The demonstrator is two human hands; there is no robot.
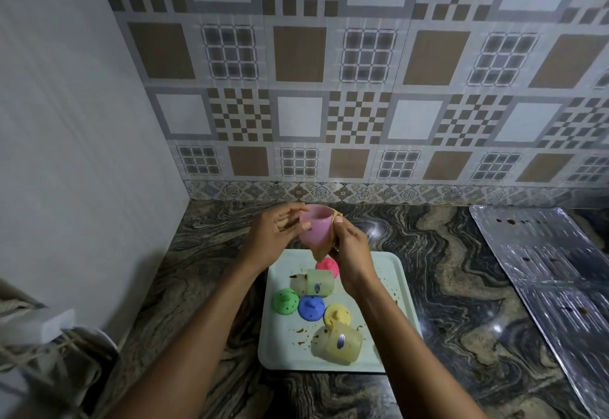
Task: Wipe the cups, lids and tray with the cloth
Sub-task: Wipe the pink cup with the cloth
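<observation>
Both hands work above the tray's (390,290) far edge: the left hand (273,234) grips the pink cup (314,225) by its wall, and the right hand (351,254) pinches the cloth (321,250) against its side. The plastic looks light, slightly flexible and perhaps slick, so a gentle hold near the rim suits it.

Patterned brown, grey and white tiles (329,89) rise beyond the left hand (273,234), above a swirled dark stone counter (445,270). A plain pale wall (82,122) stands to its left; a shiny silver sheet (543,270) lies right of the right hand (349,250).
</observation>
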